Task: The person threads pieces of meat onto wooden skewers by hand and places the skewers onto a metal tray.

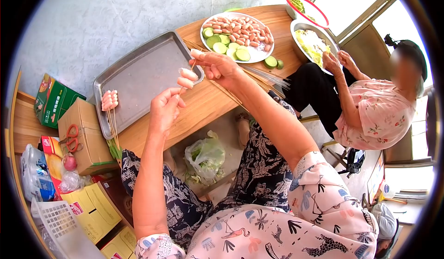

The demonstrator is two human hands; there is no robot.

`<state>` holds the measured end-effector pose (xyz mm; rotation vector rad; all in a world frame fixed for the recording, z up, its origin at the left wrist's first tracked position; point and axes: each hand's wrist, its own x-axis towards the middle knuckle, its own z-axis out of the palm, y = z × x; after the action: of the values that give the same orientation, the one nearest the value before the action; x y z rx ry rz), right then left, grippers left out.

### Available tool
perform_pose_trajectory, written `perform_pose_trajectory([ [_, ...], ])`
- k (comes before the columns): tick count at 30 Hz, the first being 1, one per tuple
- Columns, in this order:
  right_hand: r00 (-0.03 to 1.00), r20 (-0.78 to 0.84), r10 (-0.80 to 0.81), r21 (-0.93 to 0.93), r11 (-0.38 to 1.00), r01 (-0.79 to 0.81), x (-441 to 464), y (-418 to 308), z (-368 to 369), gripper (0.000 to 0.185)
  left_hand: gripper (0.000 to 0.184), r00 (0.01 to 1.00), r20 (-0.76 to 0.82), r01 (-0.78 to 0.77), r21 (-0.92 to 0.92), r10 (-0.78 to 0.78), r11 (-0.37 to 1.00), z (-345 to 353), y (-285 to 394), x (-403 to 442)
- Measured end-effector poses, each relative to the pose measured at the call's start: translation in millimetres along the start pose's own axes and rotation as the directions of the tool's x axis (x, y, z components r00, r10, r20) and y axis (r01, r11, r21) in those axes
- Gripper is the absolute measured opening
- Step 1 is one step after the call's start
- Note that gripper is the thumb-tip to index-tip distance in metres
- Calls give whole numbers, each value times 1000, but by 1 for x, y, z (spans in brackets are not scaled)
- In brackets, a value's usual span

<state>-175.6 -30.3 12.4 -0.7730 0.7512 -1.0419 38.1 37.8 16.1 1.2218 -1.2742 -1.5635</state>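
My left hand (165,109) is closed around the lower part of a thin wooden skewer, holding it tilted upward. Pale pink mini sausages (187,79) are threaded on that skewer above my fingers. My right hand (222,68) pinches another small sausage (197,54) at the skewer's tip. Behind both hands lies a grey metal tray (143,65), with a few loaded sausage skewers (109,100) at its left end. Beyond my right hand, a white plate (260,55) holds many mini sausages (245,29) and green cucumber slices (219,48).
Loose skewers (259,78) lie along the wooden table (203,106) under my right forearm. Another person (370,111) handles leafy vegetables in a metal bowl (296,25) at right. Boxes and red scissors (72,138) stand at left. A plastic bag of greens (206,159) sits below.
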Motion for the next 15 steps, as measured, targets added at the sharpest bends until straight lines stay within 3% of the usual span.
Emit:
perform_pose_trajectory([
  [5, 987, -77, -144, 26, 989, 147, 3, 8, 6, 23, 22, 1000, -8, -25, -4, 25, 1000, 2, -1, 1],
  [15, 990, -60, -125, 72, 989, 129, 6, 8, 0, 24, 23, 999, 2, -35, 30, 35, 999, 3, 2, 2],
])
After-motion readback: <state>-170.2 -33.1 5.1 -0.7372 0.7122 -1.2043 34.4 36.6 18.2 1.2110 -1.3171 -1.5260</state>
